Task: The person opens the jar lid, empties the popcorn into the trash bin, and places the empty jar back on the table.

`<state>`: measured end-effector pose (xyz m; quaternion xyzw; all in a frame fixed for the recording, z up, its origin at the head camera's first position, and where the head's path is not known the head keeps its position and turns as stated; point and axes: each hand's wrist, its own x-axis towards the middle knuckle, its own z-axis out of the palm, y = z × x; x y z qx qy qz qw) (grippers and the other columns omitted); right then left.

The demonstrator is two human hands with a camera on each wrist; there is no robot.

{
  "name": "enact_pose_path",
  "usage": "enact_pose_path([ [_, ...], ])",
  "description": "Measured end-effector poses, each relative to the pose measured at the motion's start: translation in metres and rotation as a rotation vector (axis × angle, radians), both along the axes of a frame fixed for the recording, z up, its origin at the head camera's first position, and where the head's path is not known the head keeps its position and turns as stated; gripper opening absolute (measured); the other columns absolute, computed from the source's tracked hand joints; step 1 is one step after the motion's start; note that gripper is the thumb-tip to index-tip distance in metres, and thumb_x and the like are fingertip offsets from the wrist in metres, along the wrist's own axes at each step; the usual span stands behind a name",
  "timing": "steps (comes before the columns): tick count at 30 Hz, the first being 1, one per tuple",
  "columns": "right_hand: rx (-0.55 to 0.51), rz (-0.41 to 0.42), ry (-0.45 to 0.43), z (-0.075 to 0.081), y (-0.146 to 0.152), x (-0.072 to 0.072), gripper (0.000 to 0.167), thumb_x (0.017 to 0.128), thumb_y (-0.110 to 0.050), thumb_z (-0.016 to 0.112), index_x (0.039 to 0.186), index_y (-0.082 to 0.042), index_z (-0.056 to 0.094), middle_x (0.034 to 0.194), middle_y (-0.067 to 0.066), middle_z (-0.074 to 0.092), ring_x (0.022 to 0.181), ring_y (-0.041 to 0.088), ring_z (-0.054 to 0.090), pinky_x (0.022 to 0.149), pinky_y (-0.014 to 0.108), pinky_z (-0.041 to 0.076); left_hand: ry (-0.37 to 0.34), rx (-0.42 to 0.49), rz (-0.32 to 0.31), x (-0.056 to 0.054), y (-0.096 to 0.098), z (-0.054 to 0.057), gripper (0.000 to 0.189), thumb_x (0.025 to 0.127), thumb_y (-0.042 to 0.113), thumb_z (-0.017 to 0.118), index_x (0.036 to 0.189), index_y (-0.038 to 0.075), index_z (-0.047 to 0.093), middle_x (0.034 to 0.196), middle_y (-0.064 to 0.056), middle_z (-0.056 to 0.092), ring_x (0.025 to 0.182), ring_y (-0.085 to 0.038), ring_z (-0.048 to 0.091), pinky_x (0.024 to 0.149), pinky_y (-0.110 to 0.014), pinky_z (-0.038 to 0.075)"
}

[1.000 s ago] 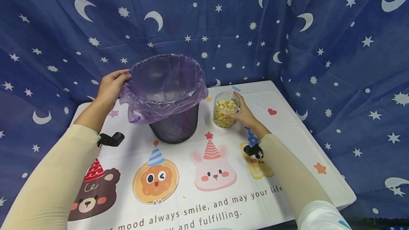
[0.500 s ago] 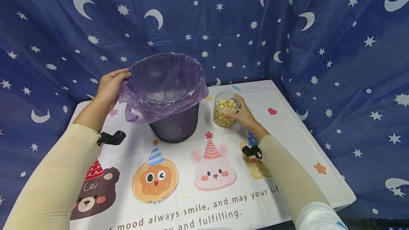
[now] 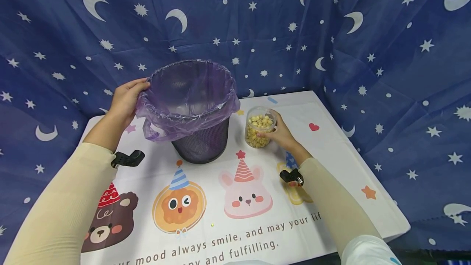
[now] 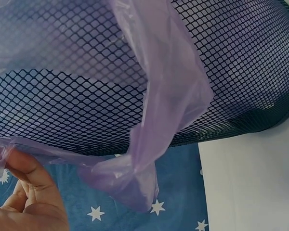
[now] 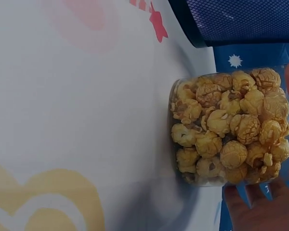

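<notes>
Left of centre in the head view, a dark mesh wastebasket (image 3: 202,144) stands on the table, lined with a purple plastic bag (image 3: 176,128) folded over its rim. My left hand (image 3: 125,99) pinches the bag at the basket's left rim. To the basket's right is a clear jar (image 3: 251,136), lidless and part-filled with popcorn (image 5: 231,125). My right hand (image 3: 282,135) grips this jar from its right side, thumb in front and the other fingers behind. Whether its base touches the table cannot be told. The left wrist view shows the bag's loose edge (image 4: 164,86) hanging outside the mesh.
A white cloth with printed cartoon figures covers the table (image 3: 331,134). A tiny yellow crumb (image 3: 212,225) lies near the front. Dark blue curtains (image 3: 257,19) with moons and stars rise close behind and at the sides. A pale rounded edge (image 3: 247,262) shows at the bottom.
My right fingers have moved down from the jar's rim to its far side. The left hand, basket and jar have hardly moved.
</notes>
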<state>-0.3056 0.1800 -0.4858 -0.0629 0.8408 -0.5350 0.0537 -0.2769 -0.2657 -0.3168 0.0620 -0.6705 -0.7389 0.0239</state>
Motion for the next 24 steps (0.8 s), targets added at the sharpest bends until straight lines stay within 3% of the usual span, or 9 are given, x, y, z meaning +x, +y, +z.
enact_pose_path([
  [24,-0.056,0.084,0.006,-0.002,-0.002,0.043,0.107,0.076,-0.025,0.087,0.156,-0.023,0.016,0.159,0.007,0.026,0.148,0.029,0.024,0.119,0.055,0.021,-0.007,0.040,-0.001,0.000,-0.001,0.000,0.021,0.093,0.021,0.068,0.114,0.019,0.068,0.104,0.007,0.064,0.083,-0.002,0.065,0.069,-0.014,0.055],
])
